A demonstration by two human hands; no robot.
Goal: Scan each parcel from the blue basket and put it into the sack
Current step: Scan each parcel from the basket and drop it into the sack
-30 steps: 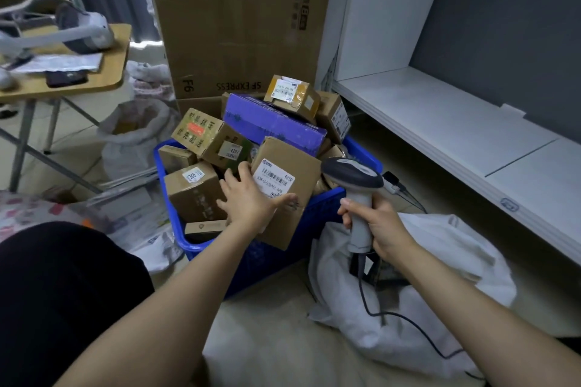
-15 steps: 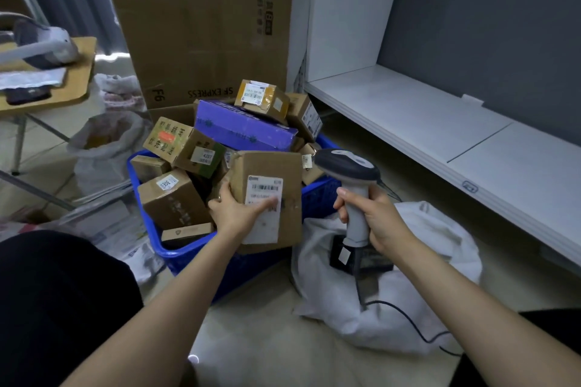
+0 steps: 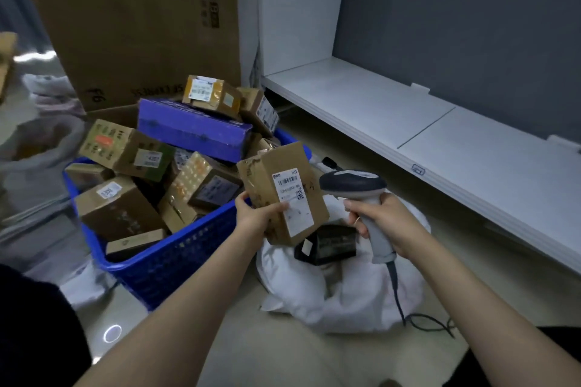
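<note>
My left hand (image 3: 257,217) grips a brown cardboard parcel (image 3: 284,179) by its lower left corner, label side up, above the gap between the basket and the sack. Its white barcode label (image 3: 292,201) faces the scanner. My right hand (image 3: 382,223) holds a grey handheld scanner (image 3: 353,185) by the handle, its head just right of the parcel. The blue basket (image 3: 176,251) on the left is heaped with several parcels, among them a purple box (image 3: 195,129). The white sack (image 3: 352,289) lies on the floor below my hands, with a dark parcel (image 3: 330,243) in its mouth.
A tall cardboard box (image 3: 135,19) stands behind the basket. A low white shelf (image 3: 440,141) runs along the grey wall on the right. The scanner cable (image 3: 421,320) trails over the sack to the floor. Another pale sack (image 3: 34,141) sits at far left.
My left hand has lifted the parcel out of the basket and carried it right, over the sack. The scanner head now sits beside its label. The view has shifted right.
</note>
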